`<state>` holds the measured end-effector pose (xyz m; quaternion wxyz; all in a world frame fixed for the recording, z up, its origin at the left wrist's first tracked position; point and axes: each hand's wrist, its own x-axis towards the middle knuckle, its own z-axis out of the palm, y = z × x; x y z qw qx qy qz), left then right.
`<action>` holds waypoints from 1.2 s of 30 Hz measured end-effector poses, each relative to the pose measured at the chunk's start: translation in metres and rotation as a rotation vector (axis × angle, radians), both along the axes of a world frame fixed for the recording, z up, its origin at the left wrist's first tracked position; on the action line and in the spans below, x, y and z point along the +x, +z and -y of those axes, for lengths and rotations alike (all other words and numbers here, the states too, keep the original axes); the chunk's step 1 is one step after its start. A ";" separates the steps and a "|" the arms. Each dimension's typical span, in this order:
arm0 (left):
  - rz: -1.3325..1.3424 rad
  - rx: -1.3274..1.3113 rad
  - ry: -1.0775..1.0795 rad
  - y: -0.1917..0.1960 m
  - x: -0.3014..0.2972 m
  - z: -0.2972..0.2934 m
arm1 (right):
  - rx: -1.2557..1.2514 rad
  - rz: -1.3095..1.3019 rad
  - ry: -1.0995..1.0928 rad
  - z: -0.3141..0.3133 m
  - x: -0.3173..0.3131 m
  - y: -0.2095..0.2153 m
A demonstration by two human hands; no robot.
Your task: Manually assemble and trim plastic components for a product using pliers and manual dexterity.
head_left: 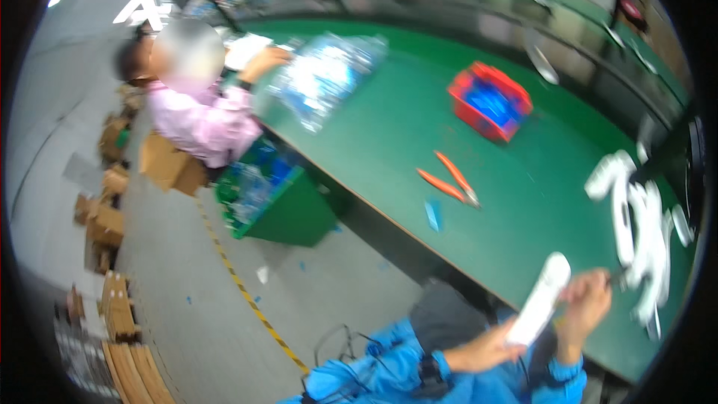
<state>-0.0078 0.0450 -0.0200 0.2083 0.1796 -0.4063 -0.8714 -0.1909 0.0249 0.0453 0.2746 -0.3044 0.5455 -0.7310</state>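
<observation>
My left hand (486, 346) is closed around the lower end of a long white plastic piece with a rounded top (540, 303), held tilted over the table's near edge. Close beside its upper part is my right hand (587, 303), its fingers pinched together. Something small and dark shows at those fingertips, too blurred to name. Several similar white pieces (647, 247) lie in a pile to the right of my right hand. Farther off on the table rest orange-handled pliers (452, 182), handles spread, with a small blue strip (433, 215) near them.
The green table (374, 150) carries a red bin (490, 101) of blue parts and a clear plastic bag (329, 75) of blue-white items. A co-worker in pink (202, 120) sits at the far left, by a green crate (284, 209). A dark upright object (680, 172) stands right.
</observation>
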 end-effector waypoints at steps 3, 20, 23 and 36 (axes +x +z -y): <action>0.139 -0.145 0.029 0.009 0.005 0.009 | 0.021 0.090 -0.015 0.007 0.011 0.007; 0.311 -0.262 0.184 0.024 -0.013 0.018 | -0.020 -0.072 0.290 -0.006 0.030 0.012; 0.311 -0.270 0.184 0.024 -0.013 0.019 | -0.013 -0.073 0.295 -0.006 0.031 0.012; 0.294 -0.270 0.162 0.020 -0.010 0.022 | -0.137 -0.048 0.309 -0.012 0.035 0.001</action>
